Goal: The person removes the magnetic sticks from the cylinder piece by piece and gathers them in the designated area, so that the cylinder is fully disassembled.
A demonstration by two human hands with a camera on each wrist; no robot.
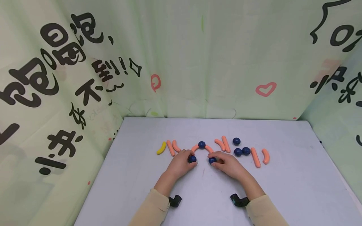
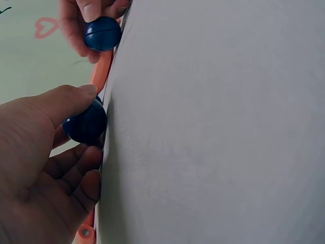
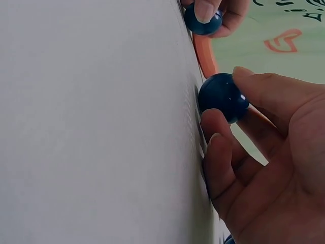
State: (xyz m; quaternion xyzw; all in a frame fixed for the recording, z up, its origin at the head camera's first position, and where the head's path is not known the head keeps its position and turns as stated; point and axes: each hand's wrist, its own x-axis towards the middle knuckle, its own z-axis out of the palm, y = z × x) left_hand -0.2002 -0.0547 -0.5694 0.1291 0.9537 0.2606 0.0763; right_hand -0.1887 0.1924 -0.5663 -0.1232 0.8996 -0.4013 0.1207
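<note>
My left hand (image 1: 181, 163) holds a dark blue ball (image 2: 86, 123) between thumb and curled fingers, low at the tabletop. A short gap to the right, my right hand (image 1: 229, 164) pinches a second blue ball (image 3: 223, 96) in the same way. Another blue ball (image 1: 201, 144) sits beyond both hands. From it a curved orange rod (image 1: 195, 147) slopes down toward the left hand's ball, and a matching curved rod (image 1: 208, 148) slopes toward the right hand's ball. Together they form an arch; my fingers partly cover the lower rod ends.
Left of the arch lie a yellow curved rod (image 1: 161, 148), an orange straight rod (image 1: 170, 148) and a curved one (image 1: 176, 146). On the right are several blue balls (image 1: 238, 152) and more orange rods (image 1: 255, 157). A printed curtain (image 1: 181, 62) hangs behind the white table (image 1: 209, 201).
</note>
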